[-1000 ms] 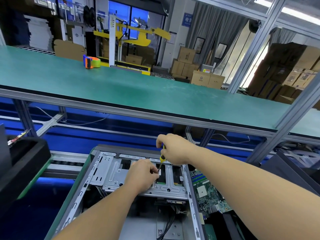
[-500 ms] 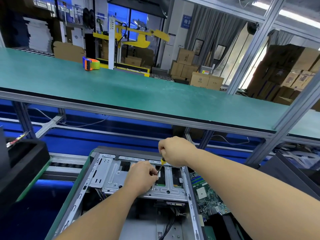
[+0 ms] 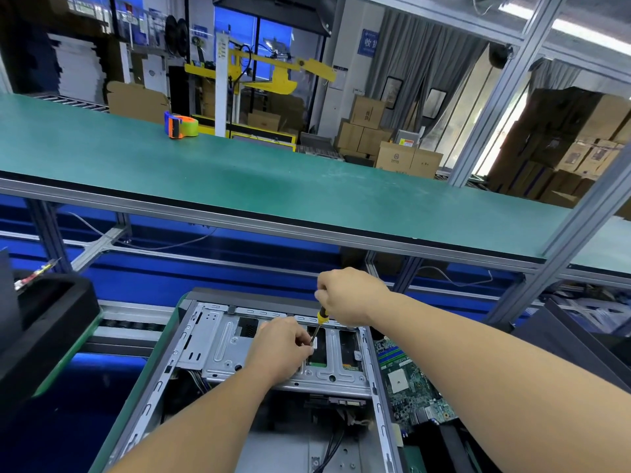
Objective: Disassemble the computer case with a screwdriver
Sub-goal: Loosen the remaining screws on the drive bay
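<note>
- Head view shows our computer case (image 3: 191,356) right below us, lying open on its side on the green mat, with the circuit board (image 3: 409,380) showing on the right.
- We think the case is heavy and stiff, so it should stay put while we work. Its thin metal edges may be sharp, so we would lift it by the outer frame, not by the board, which looks easy to break.
- Our left hand (image 3: 281,349) rests on the metal drive tray (image 3: 218,349), and its fingertips pinch the thin shaft of the screwdriver (image 3: 319,322) near the tip.
- Our right hand (image 3: 345,295) is curled tight round the top of the yellow and black handle, holding the tool almost upright.
- We cannot see the screw; it is hidden under our fingers. It is likely tiny and could slip away.
- Farther off, a tape roller (image 3: 180,125) sits alone on the long green shelf (image 3: 307,186).
- Far behind stand cardboard boxes (image 3: 396,148).
</note>
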